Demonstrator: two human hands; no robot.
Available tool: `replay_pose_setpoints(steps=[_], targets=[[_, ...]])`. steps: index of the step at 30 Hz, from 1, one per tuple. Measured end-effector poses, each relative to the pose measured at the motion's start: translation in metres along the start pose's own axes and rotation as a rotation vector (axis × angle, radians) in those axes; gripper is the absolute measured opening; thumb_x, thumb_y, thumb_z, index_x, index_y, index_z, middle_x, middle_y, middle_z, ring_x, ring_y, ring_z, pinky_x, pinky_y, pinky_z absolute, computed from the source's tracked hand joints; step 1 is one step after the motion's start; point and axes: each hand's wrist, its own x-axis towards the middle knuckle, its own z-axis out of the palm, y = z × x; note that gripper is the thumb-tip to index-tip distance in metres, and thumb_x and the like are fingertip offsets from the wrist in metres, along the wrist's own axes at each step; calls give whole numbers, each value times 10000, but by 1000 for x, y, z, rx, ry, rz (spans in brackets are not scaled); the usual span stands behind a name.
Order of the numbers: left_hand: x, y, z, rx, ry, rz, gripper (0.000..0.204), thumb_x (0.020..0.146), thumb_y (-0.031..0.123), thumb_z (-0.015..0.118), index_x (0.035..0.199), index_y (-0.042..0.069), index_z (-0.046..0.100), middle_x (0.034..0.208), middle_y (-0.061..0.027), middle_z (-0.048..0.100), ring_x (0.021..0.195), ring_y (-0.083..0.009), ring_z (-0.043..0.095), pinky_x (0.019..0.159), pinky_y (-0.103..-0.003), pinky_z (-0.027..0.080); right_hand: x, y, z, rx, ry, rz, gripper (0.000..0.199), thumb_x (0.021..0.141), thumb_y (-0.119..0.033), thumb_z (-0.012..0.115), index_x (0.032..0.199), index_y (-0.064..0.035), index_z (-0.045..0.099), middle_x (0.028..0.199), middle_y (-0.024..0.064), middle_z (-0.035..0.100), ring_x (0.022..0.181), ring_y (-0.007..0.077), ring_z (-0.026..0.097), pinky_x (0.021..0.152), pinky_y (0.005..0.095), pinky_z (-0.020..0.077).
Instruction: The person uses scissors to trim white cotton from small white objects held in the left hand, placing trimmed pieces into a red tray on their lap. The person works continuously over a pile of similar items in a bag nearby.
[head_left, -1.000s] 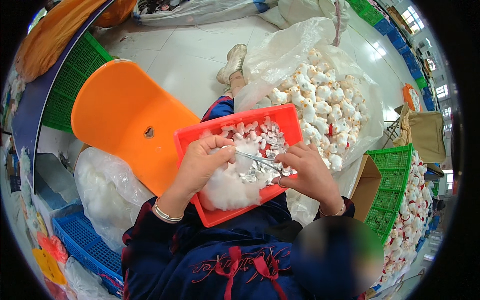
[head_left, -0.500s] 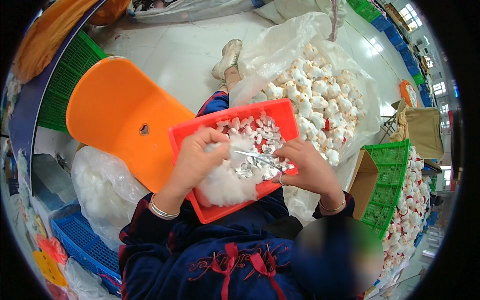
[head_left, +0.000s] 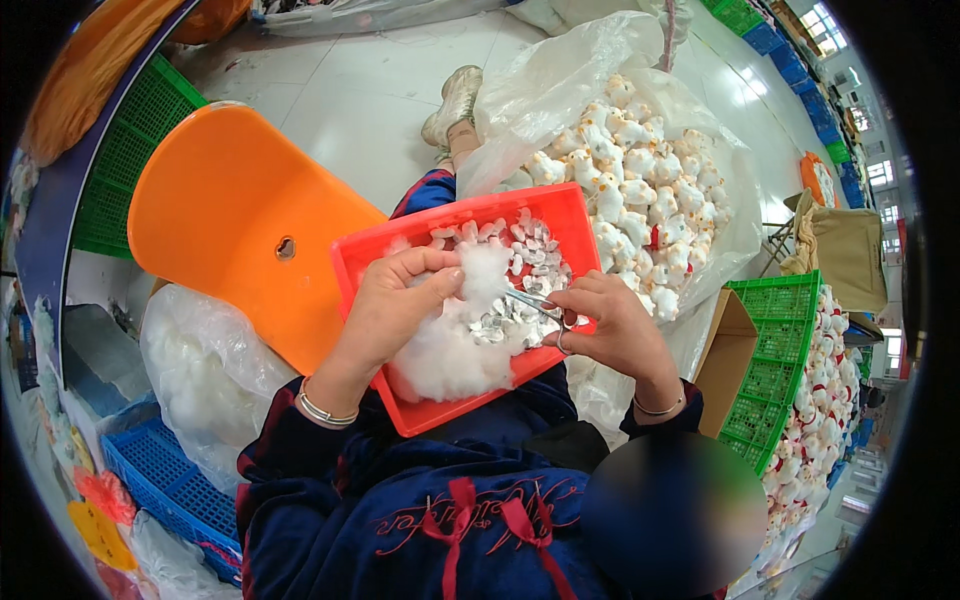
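Observation:
A red plastic tray (head_left: 450,408) rests across my lap, with small pale fabric pieces (head_left: 535,250) and a heap of white stuffing (head_left: 455,362) in it. Between thumb and fingers, my left hand (head_left: 400,305) pinches a tuft of stuffing (head_left: 486,268) above the tray's middle. My right hand (head_left: 615,328) is closed on a slim metal tool with finger loops (head_left: 535,300); whether it is scissors or forceps I cannot make out. The tool points left, its tip at the right edge of the tuft.
An orange chair (head_left: 215,215) stands at the left, beside a plastic bag of stuffing (head_left: 205,365) and a blue crate (head_left: 165,470). Right of the tray lies a clear bag of white plush toys (head_left: 640,190). Farther right are a cardboard box (head_left: 728,345) and green crates (head_left: 775,350).
The tool has moved rightward, its tip farther from my left fingertips. The stuffing tuft now stands out from my left fingers, fluffed toward the tool. The whole view has shifted slightly.

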Motion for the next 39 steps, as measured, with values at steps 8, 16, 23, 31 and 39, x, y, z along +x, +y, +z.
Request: replay_pose_setpoints(steps=[8,16,23,31,39], targets=[[0,0,2,281,-77,-6,220,964,166,732,1096,-6,770,864,21,701,756,-20,594,662,-204,476,5,-4,4,15,-26,-42,379,749,-188,850,1090,-58,749,864,111,669,856,313,646,742,417,511],[4,1,-4,321,-163,182,202,944,118,721,1090,-17,756,884,4,712,846,-68,636,786,-251,527,5,-10,5,126,-61,47,367,726,-138,836,1072,-50,751,837,91,682,838,286,656,750,400,518],[3,4,-1,408,-120,155,150,932,101,708,1021,-15,742,864,-4,715,841,-62,645,776,-241,527,-3,-3,0,87,-60,59,460,681,-148,879,1101,-47,723,923,89,674,934,277,646,835,384,514],[10,-14,4,-69,6,-3,116,955,74,672,1048,14,710,947,-7,717,803,-48,633,719,-214,519,4,-31,-12,-212,166,-70,536,685,-228,888,1161,-84,687,1037,88,621,1076,319,564,944,437,446],[6,-4,3,40,6,-13,189,972,119,674,1101,2,745,925,-17,726,762,-52,628,682,-216,507,3,-21,-11,-319,38,23,352,778,-239,836,1091,-127,718,898,36,633,922,259,593,814,407,416]])
